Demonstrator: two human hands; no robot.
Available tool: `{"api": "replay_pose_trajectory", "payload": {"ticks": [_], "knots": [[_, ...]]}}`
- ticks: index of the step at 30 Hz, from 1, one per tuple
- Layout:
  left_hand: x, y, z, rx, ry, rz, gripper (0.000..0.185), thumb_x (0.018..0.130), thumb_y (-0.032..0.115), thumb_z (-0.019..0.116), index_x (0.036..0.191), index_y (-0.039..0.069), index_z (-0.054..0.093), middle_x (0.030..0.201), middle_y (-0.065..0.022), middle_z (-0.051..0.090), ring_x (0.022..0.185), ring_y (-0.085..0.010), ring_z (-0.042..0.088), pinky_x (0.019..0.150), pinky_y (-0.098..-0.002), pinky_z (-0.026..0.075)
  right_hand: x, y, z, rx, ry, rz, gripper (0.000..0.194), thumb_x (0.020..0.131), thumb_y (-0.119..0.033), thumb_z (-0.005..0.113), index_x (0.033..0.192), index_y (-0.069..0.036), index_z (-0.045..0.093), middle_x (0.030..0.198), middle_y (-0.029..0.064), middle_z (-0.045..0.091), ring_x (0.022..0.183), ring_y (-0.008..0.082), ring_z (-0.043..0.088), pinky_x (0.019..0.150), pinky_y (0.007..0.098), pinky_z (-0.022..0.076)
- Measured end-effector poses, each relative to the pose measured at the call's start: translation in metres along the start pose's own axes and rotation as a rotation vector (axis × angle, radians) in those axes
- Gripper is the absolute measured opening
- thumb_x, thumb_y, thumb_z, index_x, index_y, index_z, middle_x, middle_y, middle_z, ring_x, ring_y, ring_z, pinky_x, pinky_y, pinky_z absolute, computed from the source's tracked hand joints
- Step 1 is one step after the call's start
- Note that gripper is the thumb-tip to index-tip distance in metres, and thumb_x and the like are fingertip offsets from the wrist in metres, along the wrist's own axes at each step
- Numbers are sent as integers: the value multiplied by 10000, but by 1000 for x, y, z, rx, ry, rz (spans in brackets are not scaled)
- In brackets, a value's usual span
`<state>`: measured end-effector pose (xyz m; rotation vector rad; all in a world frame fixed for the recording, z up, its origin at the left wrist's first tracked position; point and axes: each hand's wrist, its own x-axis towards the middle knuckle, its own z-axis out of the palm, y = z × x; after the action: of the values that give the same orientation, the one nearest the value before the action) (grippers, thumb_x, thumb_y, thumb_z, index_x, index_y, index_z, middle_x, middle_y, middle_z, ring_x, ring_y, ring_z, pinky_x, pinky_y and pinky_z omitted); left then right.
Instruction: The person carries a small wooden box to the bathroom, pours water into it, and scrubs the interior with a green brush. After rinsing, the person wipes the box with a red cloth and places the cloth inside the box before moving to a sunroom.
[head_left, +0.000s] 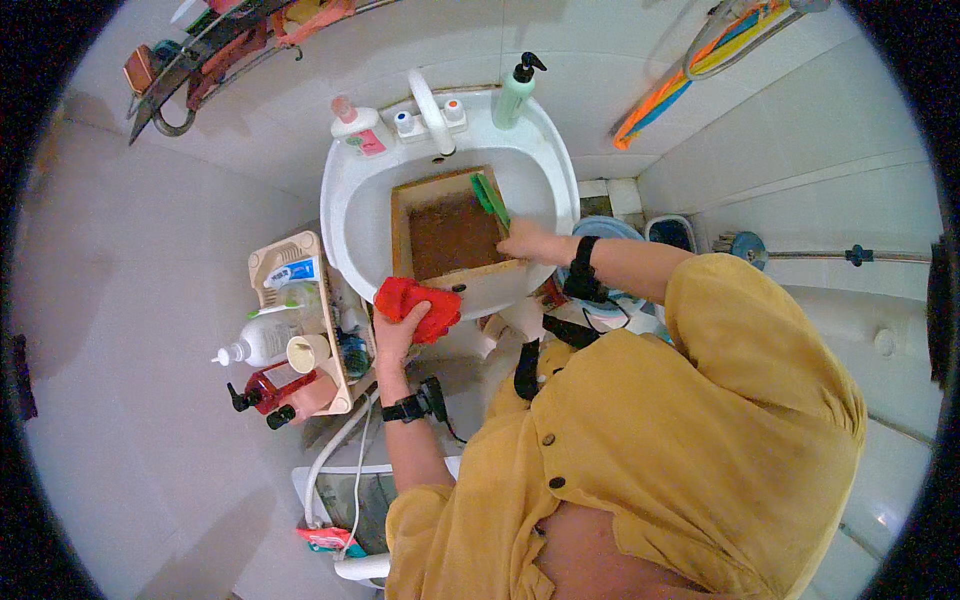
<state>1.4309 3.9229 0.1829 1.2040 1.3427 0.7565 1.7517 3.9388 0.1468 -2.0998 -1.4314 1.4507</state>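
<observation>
My right hand (531, 243) grips the handle of a green brush (487, 196), whose head lies over the right inner side of an open drawer-like wooden box (454, 234). The box rests tilted in the white washbasin (366, 202); its inside bottom is brown, and a small dark knob is on its near, pale front. My left hand (397, 330) holds a bunched red cloth (421, 307) at the basin's front left edge, against the box's near corner. The white faucet (431, 112) stands behind the box, its spout above the basin.
A pink-capped bottle (361, 129) and a green pump bottle (514, 94) stand on the basin's back rim. Left is a beige plastic rack (335, 322) crowded with bottles. A blue bucket (611, 229) sits at the right, below a hanging striped cloth (675, 82). A washing machine (352, 499) is at lower left.
</observation>
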Motion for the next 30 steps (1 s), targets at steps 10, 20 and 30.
{"api": "replay_pose_trajectory", "payload": {"ticks": [10,20,30], "knots": [[-56,102,25,385,196,295,519,646,80,881,1109,29,651,1261,-123,520,1183,-281,542,1041,-374,434,-14,37,44,435,-238,-62,355,785,-315,665,919,13,643,719,119,622,596,234,596,547,437,486],[-66,214,79,939,93,395,559,604,148,896,1085,34,637,1161,-169,609,1141,-377,541,1034,-467,401,-47,20,65,1004,-527,-146,171,866,-228,631,861,-60,596,709,-3,572,560,129,494,481,299,366],[-56,257,135,1172,23,496,507,569,226,894,973,43,648,1015,-132,631,1030,-361,562,934,-463,423,-62,23,56,1157,-843,-101,197,914,-192,619,956,-17,700,808,23,697,633,116,601,532,311,470]]}}
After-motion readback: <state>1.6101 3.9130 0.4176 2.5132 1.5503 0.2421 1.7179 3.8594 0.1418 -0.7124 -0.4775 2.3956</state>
